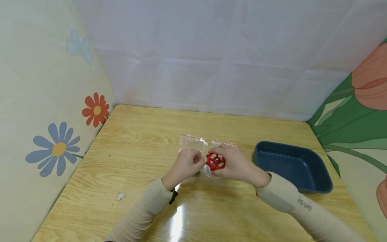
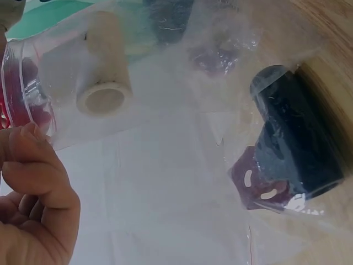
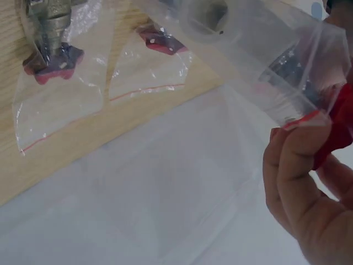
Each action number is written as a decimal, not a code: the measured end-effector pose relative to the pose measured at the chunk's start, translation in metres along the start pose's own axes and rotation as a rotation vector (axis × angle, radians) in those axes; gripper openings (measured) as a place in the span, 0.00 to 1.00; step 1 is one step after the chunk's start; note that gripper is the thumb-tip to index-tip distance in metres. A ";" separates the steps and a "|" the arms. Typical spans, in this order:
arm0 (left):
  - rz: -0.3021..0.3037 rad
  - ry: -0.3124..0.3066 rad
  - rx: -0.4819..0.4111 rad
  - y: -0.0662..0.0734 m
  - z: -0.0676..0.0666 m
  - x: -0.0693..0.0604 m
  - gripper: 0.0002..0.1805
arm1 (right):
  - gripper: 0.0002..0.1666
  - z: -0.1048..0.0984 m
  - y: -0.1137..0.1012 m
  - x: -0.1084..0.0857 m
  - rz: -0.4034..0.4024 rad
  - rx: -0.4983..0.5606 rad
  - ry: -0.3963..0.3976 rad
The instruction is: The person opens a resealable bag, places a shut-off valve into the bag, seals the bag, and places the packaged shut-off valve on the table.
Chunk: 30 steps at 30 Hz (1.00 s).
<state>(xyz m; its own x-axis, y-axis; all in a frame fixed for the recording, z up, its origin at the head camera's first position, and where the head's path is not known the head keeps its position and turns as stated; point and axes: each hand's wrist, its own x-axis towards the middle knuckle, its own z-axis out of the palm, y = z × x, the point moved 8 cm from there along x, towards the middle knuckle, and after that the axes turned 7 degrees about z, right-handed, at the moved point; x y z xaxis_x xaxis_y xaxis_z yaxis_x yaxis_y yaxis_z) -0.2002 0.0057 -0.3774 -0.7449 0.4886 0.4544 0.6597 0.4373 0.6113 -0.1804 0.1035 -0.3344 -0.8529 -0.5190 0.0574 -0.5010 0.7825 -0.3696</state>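
Observation:
In the head view, my left hand (image 1: 187,164) and right hand (image 1: 237,164) meet above the middle of the table. The right one grips a red valve handwheel (image 1: 216,160) by its rim. A clear zip bag (image 2: 60,66) hangs between the hands, with a short whitish pipe piece (image 2: 105,52) inside. At its mouth, the left thumb and fingertips pinch the edge. In the right wrist view, the right fingers also touch the bag's red-striped edge, next to the handwheel, which is partly hidden there. Whether the handwheel is inside the bag I cannot tell.
More clear zip bags (image 1: 193,143) lie just beyond the hands. One holds a metal valve (image 3: 52,27) with a red wheel; another shows a dark cylinder (image 2: 298,132) and a dark red wheel. A dark blue bin (image 1: 293,168) stands at the right. A white curtain backs the table.

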 end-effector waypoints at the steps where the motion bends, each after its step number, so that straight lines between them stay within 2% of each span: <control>1: -0.005 -0.006 -0.014 -0.001 0.001 0.000 0.09 | 0.31 0.001 0.001 0.000 0.001 0.004 0.007; 6: -0.022 -0.019 -0.062 -0.005 0.003 -0.001 0.10 | 0.31 0.006 0.001 -0.001 -0.017 -0.015 0.038; 13: -0.032 -0.022 -0.121 -0.009 0.009 -0.004 0.08 | 0.30 0.023 0.004 -0.004 0.002 -0.030 -0.026; 19: -0.077 -0.050 -0.182 -0.013 0.016 -0.009 0.08 | 0.29 0.032 0.005 -0.005 -0.040 -0.023 -0.008; 25: -0.086 -0.051 -0.191 -0.017 0.022 -0.012 0.08 | 0.29 0.045 0.008 -0.006 -0.041 -0.079 -0.010; 30: -0.087 -0.062 -0.183 -0.019 0.028 -0.015 0.07 | 0.32 0.055 0.012 -0.006 -0.002 -0.058 -0.045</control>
<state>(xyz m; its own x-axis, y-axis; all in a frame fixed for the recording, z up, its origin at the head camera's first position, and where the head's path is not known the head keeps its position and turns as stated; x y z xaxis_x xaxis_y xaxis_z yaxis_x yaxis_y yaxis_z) -0.1991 0.0108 -0.4141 -0.7868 0.5028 0.3580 0.5601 0.3379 0.7563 -0.1731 0.0976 -0.3905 -0.8453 -0.5341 0.0157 -0.5112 0.7997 -0.3150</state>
